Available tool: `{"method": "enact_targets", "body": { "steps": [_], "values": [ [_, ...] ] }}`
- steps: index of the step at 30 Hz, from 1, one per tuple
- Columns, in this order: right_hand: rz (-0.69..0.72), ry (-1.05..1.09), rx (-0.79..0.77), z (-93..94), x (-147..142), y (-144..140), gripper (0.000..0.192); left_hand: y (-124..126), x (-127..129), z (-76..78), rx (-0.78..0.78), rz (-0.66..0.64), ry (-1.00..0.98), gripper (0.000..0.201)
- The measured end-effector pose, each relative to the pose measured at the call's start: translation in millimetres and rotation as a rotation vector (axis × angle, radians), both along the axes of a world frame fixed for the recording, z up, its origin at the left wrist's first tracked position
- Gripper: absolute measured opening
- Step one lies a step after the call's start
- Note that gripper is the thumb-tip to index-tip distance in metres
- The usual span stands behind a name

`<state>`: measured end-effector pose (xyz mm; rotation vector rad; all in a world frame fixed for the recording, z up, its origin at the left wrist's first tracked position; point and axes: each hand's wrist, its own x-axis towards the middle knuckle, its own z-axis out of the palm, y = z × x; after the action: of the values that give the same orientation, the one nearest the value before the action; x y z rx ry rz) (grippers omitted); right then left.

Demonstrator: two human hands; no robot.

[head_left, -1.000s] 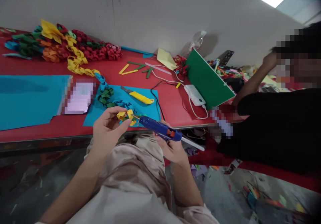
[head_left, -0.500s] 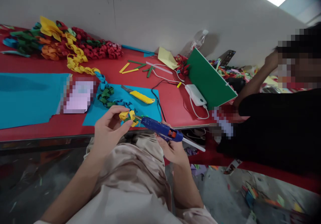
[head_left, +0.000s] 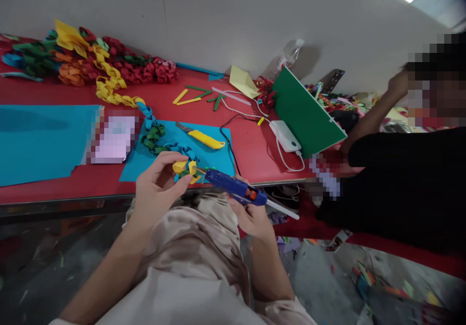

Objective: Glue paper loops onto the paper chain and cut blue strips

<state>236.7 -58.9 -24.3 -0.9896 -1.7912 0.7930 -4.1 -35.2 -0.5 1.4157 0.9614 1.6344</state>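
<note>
Pale wall (head_left: pixel 218 34) behind the red counter (head_left: pixel 255 162), which runs across the view. At right, a person (head_left: pixel 396 189) in black sits beside the counter, one arm raised to the head. A large blue sheet (head_left: pixel 40 140) covers the counter's left part; a smaller blue sheet (head_left: pixel 216 159) lies near the front edge, centrally. A heap of paper chains (head_left: pixel 127 65), red, green, orange and blue, lies along the wall at left; from it a multicoloured chain (head_left: pixel 112 85) winds forward across the smaller sheet. A green board (head_left: pixel 304 109) leans tilted at right.

The left hand (head_left: pixel 155 182) pinches yellow paper links between thumb and fingers, at the counter's front edge. The right hand (head_left: pixel 251 216) is closed round the handle of a blue glue gun (head_left: pixel 233 186), its nozzle aimed leftward at these links; whether the tip touches them cannot be told.

A clear bottle (head_left: pixel 290 56) stands behind the board, against the wall. A yellow-handled knife (head_left: pixel 204 138) lies on the smaller sheet, and a white corded device (head_left: pixel 286 136) before the board. Smallest: yellow and green paper strips (head_left: pixel 188 101), loose beyond the knife, and the pinched yellow links (head_left: pixel 179 167).
</note>
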Motion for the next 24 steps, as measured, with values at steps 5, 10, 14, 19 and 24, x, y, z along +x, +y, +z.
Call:
{"method": "enact_targets", "body": {
  "steps": [5, 10, 14, 19, 24],
  "values": [
    [0.087, -0.016, -0.002, 10.7, -1.2, 3.4, 0.017, 0.9, 0.2, -0.5, 0.022, -0.014, -0.002, 0.03],
    [0.062, -0.026, 0.025, 7.6, 0.7, 3.0, 0.012, 1.0, -0.3, -0.4, 0.024, -0.004, 0.001, 0.031],
    [0.058, -0.017, 0.016, 4.1, 1.1, 1.2, 0.011, 1.0, 0.3, 1.1, 0.027, -0.023, 0.002, 0.031],
    [0.053, -0.01, 0.012, 7.1, 0.3, 1.7, 0.014, 1.8, 0.8, 4.2, 0.047, -0.008, 0.003, 0.031],
    [0.025, 0.008, -0.025, 4.3, 1.1, 0.3, 0.024, 2.4, 0.1, 5.2, 0.058, 0.01, 0.011, 0.03]
  ]
}}
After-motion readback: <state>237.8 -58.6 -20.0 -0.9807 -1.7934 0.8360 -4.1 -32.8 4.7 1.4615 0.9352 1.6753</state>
